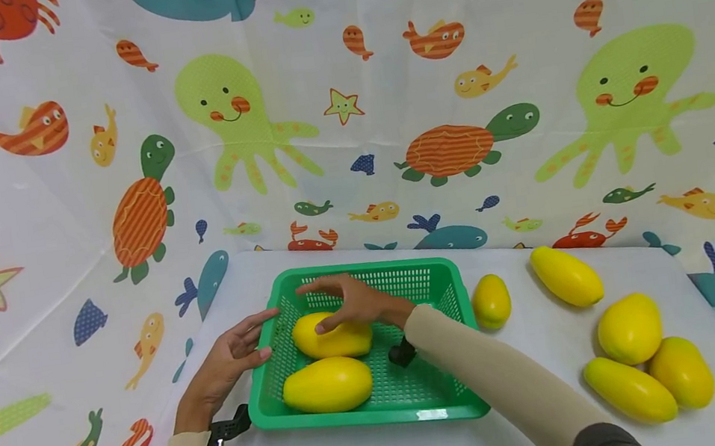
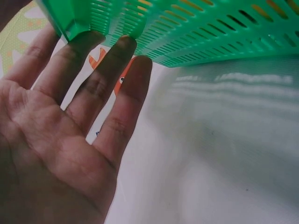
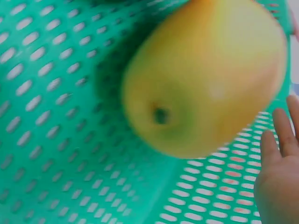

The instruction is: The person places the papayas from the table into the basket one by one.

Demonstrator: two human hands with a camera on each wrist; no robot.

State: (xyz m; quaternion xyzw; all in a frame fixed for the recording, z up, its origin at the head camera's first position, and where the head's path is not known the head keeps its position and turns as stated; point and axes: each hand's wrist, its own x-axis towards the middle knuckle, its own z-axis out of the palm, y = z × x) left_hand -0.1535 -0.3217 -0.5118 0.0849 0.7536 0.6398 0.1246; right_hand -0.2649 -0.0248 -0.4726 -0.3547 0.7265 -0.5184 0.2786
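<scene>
A green plastic basket (image 1: 363,420) with slotted walls holds two yellow, mango-like fruits, a rear fruit (image 1: 325,339) and a front fruit (image 1: 328,385). My right hand (image 1: 357,302) reaches in over the rear one, thumb and fingers spread apart; whether the thumb touches it I cannot tell. From close up, the right wrist view shows a fruit (image 3: 205,84) with a dark stem dimple, somewhat blurred. Outside the left wall is my left hand (image 1: 233,356), its fingers extended beside the rim. In the left wrist view its fingertips (image 2: 126,46) lie at the basket's underside, apparently touching it.
Right of the basket stands a single yellow fruit (image 1: 491,302). Farther right lie a long fruit (image 1: 566,276) and a cluster of fruits (image 1: 629,329). The white table (image 1: 521,382) meets a sea-animal print sheet (image 1: 354,201) at the back and left.
</scene>
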